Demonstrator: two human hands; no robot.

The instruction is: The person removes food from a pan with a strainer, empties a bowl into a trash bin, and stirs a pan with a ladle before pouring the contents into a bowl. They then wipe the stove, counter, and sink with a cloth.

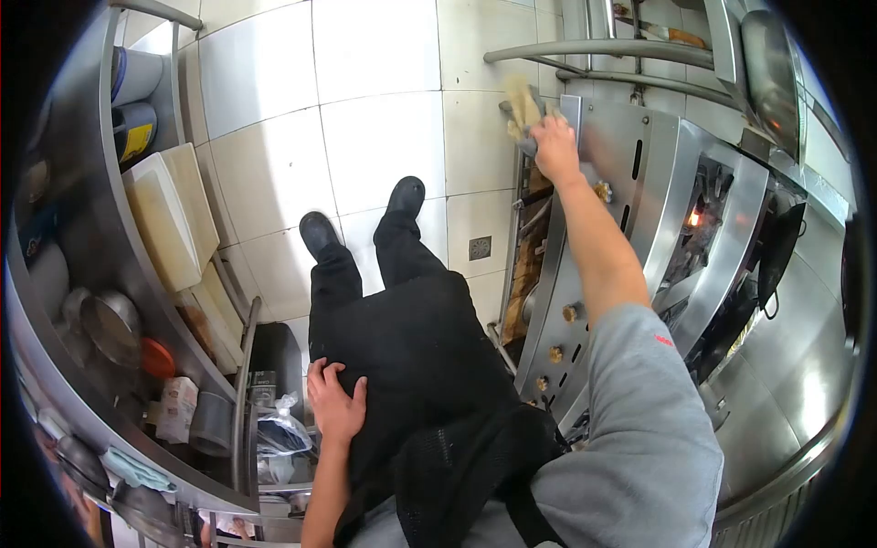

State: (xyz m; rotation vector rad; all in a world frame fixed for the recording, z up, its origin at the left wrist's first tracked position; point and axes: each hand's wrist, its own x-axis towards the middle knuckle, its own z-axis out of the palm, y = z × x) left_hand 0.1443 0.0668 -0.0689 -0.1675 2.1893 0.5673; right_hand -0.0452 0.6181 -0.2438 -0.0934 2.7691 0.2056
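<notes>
My right hand [555,149] is closed on a yellowish and grey cloth [523,111] at the far end of the steel stove front [610,137]. The cloth hangs over the floor beside the stove's edge and is a little blurred. Brass-coloured knobs [603,192] line the stove front near my right forearm. My left hand [338,400] rests against the black apron [411,342] over my thigh, its fingers somewhat apart and with nothing seen in them.
A burner flame [694,218] shows on the stove, with dark pans [781,256] behind it. Steel rails [603,53] cross at the top right. On the left, a shelf unit [100,228] holds containers, and a white bin [171,215] juts out. A drain [480,247] lies in the tiled floor.
</notes>
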